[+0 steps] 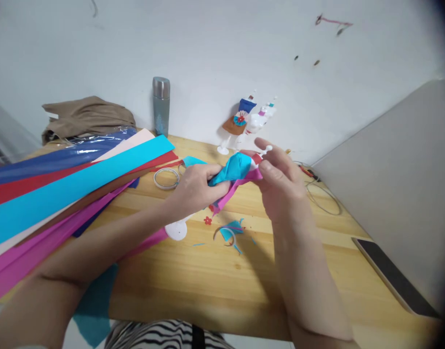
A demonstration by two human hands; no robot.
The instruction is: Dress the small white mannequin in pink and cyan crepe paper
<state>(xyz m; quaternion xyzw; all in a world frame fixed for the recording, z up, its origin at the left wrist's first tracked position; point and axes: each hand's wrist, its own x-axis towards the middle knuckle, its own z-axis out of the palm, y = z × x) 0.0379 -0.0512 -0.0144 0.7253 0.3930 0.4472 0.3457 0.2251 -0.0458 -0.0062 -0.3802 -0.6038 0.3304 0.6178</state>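
Note:
A small white dress form (pixel 255 164) lies tilted between my hands, wrapped in bright blue crepe paper (pixel 238 166) and a magenta strip (pixel 231 193). My left hand (pixel 198 188) grips the gathered blue paper around its middle, thumb on top. At the neck end, with its white knob (pixel 269 148) showing, the thumb and bent fingers of my right hand (pixel 282 177) close round the form; the far fingertips are partly hidden. A white round base (pixel 176 230) shows beneath my left forearm. Little red paper flowers (pixel 207 220) lie on the table below.
Crepe paper sheets (pixel 77 182) in several colours cover the left. Tape rolls (pixel 166 179) and blue scraps (pixel 228 232) lie on the wooden table (pixel 259 291). Behind stand a flask (pixel 161 106) and dressed forms (pixel 240 116). A phone (pixel 393 274) lies right, near a cable (pixel 326 203).

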